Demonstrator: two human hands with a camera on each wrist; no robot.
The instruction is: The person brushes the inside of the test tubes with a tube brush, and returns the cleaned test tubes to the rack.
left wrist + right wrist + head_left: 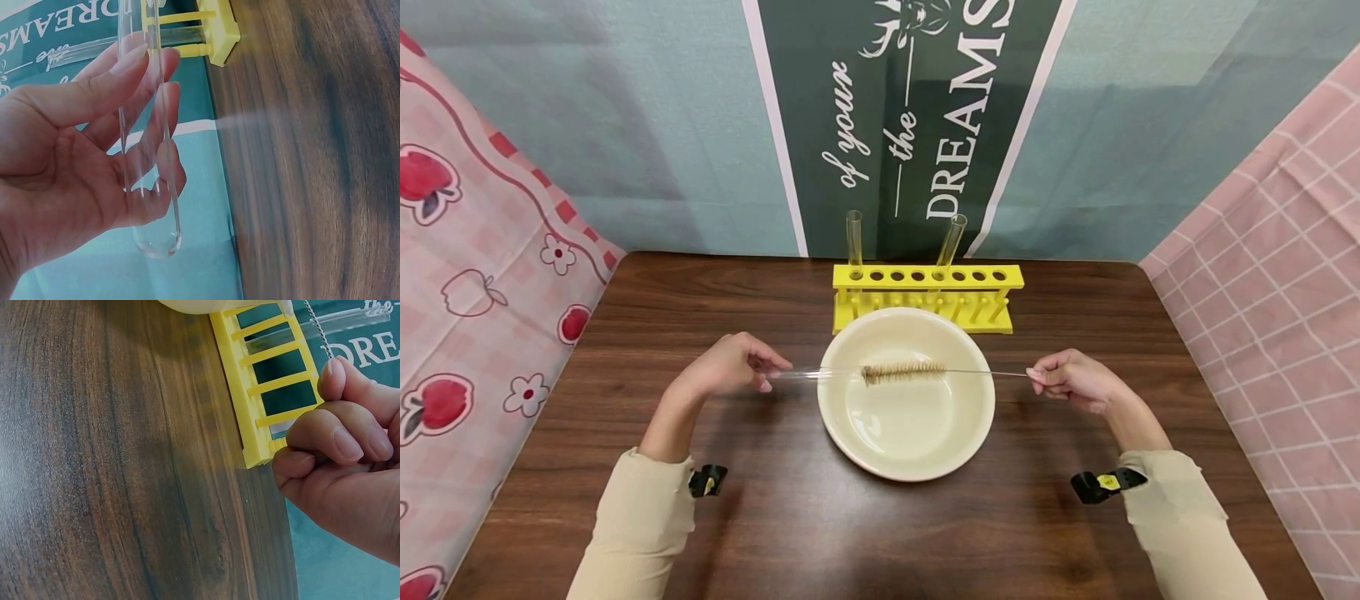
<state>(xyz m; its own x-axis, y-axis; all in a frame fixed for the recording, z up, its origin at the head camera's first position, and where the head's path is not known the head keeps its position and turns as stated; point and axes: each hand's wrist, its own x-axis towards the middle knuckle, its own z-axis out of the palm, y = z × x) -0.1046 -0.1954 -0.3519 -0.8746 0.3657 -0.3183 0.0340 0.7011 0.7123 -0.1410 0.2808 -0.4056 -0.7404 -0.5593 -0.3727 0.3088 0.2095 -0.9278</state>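
Between thumb and fingertips, my left hand (pixel 735 364) holds a clear glass test tube (pixel 805 374) that lies level, its mouth facing right. The tube's rounded closed end (pixel 157 242) extends past the little finger in the left wrist view. My right hand (pixel 1077 381) pinches the thin twisted wire handle (pixel 1007 374) of a test tube brush. Tan bristles of the brush (pixel 904 372) sit over the cream bowl (pixel 910 433), with their left tip right at the tube's mouth. In the right wrist view only a short piece of wire (pixel 317 328) shows above the thumb; the bristles are outside that view.
Behind the bowl stands a yellow test tube rack (pixel 1011 277). It holds an upright test tube (pixel 854 237) at its left end and a leaning one (pixel 952 237) near the middle. Cloth hangings border the brown wooden table (pixel 910 542) at the back and both sides.
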